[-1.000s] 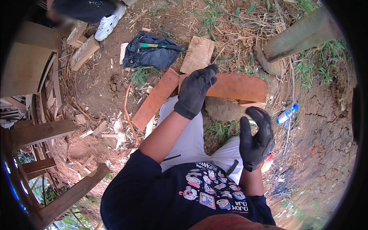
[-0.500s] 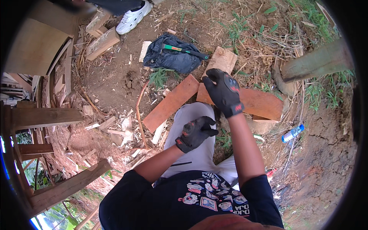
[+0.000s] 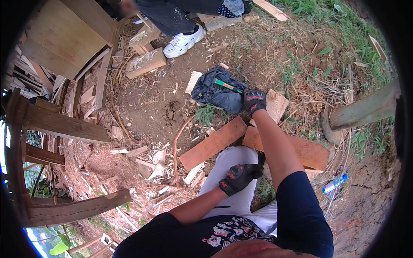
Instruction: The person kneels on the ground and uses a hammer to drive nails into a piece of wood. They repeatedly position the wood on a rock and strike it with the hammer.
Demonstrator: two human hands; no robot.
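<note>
A long, slim tool [image 3: 228, 85] with a green section and a black handle lies across a dark plastic bag [image 3: 216, 99] on the ground. My right hand [image 3: 254, 101], in a black glove, is closed over the handle's end, hiding it. Beside that hand is a pale wood block [image 3: 275, 105]. Over my white trouser leg rests my gloved left hand [image 3: 242, 176], its fingers pressed together; whether anything is inside cannot be seen. Two reddish-brown boards, a left one [image 3: 214, 143] and a right one [image 3: 310, 151], lie in front of my knee.
At the upper left, another person's white shoe [image 3: 185, 41] stands near cut timber [image 3: 146, 63]. Wooden beams [image 3: 69, 124] jut in from the left. Wood scraps [image 3: 157, 165] litter the soil. A blue-capped bottle [image 3: 334, 184] lies right, below a thick post [image 3: 365, 111].
My right hand has reached forward from above the boards to the tool's handle and closed there. My left hand's fingers have drawn together. The whole view has shifted, showing more of the other person.
</note>
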